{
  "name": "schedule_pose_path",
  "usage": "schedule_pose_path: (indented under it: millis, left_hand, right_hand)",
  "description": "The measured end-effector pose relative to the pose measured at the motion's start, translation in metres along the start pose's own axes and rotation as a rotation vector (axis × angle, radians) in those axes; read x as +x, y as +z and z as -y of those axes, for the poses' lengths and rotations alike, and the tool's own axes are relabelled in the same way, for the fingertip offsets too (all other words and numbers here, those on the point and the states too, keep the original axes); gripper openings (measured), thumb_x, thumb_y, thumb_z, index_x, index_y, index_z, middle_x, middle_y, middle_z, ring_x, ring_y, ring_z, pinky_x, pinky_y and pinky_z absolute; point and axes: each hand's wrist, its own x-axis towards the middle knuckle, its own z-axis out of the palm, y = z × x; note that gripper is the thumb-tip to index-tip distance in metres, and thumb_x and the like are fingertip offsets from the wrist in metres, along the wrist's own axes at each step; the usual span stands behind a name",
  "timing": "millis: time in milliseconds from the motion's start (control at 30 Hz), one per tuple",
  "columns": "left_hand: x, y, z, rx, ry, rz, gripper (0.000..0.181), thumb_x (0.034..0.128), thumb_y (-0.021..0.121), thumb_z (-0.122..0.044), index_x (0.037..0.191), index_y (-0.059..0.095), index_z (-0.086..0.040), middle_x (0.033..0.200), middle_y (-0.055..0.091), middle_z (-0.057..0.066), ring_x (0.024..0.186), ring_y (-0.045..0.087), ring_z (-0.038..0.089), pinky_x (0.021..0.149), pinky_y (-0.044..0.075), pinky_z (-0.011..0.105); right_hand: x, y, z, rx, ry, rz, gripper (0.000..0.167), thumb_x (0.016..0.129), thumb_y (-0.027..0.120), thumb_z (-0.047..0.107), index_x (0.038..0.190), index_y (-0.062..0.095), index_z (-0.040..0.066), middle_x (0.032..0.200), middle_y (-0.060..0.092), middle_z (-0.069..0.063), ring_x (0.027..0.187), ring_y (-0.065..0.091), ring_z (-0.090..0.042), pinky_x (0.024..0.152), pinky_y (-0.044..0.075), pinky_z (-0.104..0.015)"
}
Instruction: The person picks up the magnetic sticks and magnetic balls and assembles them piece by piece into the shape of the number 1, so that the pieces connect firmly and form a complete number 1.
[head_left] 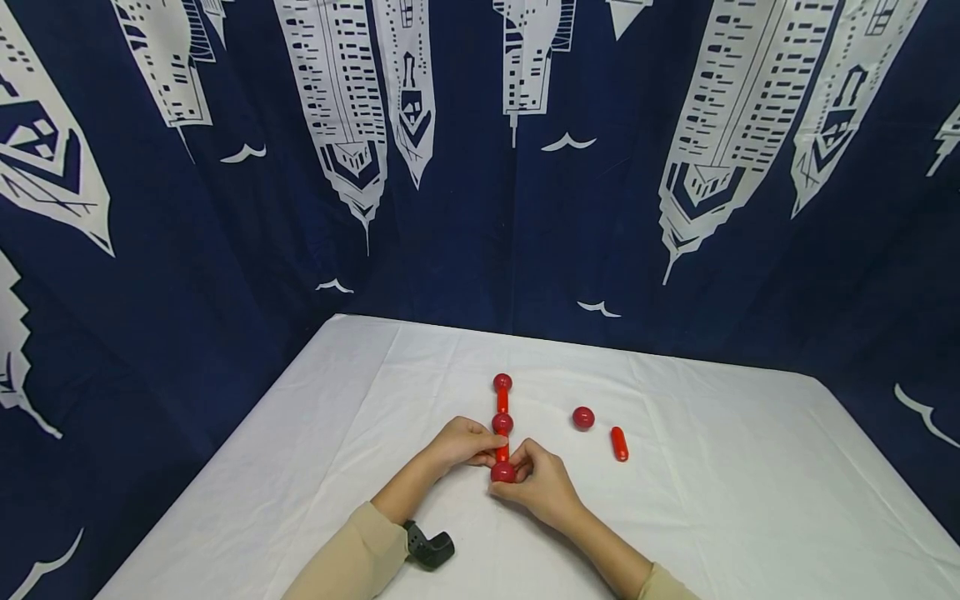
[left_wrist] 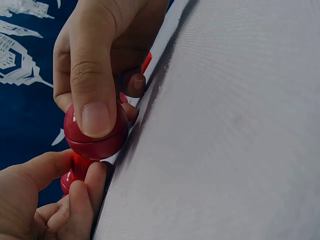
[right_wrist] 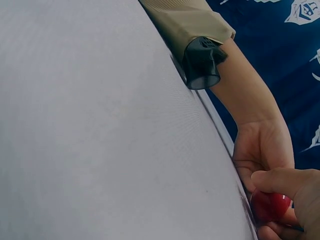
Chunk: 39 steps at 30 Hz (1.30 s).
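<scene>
A straight chain of red balls and red rods lies on the white table, running away from me in the head view. My left hand pinches the near rod between thumb and fingers. At the chain's near end, my right hand grips a red ball, which meets that rod. Beyond are a middle ball, a far rod and a far ball. In the left wrist view, the right thumb presses on the gripped ball. The right wrist view shows this ball partly covered by fingers.
To the right of the chain lie a loose red ball and a loose red rod. A black device is worn on the left wrist. Behind the white table hangs a dark blue curtain with white building prints.
</scene>
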Motion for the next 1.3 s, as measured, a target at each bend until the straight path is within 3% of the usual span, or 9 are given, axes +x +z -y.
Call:
schedule_pose_path:
  millis: [933,1133,1300]
  left_hand:
    - [-0.0002,0.0013,0.0020,0.034,0.022,0.008,0.028,0.0881,0.073,-0.022,0.075,0.070,0.003,0.057,0.062,0.000,0.052,0.059,0.004,0.050,0.048,0.013]
    - [-0.0019,0.0011,0.0000,0.044,0.017,0.037,0.027,0.0876,0.074,-0.021,0.076,0.071,0.003,0.057,0.062,0.000,0.050,0.059,0.004,0.050,0.048,0.012]
    - [-0.0044,-0.0002,-0.0033,0.091,0.039,0.096,0.028,0.0862,0.075,-0.022,0.076,0.072,0.004,0.054,0.060,0.001,0.048,0.056,0.005,0.047,0.046,0.013]
  right_hand:
    - [-0.0005,0.0010,-0.0028,0.021,0.016,-0.059,0.039,0.069,0.089,0.015,0.089,0.058,0.005,0.071,0.057,0.000,0.064,0.052,-0.011,0.054,0.043,-0.020]
    - [-0.0003,0.0017,-0.0046,0.029,0.028,-0.075,0.038,0.070,0.088,0.013,0.090,0.058,0.005,0.071,0.056,0.000,0.064,0.051,-0.011,0.053,0.042,-0.020]
    - [0.0000,0.0022,-0.0067,0.023,0.029,-0.095,0.038,0.070,0.088,0.013,0.091,0.058,0.004,0.070,0.056,0.001,0.063,0.051,-0.009,0.052,0.043,-0.019]
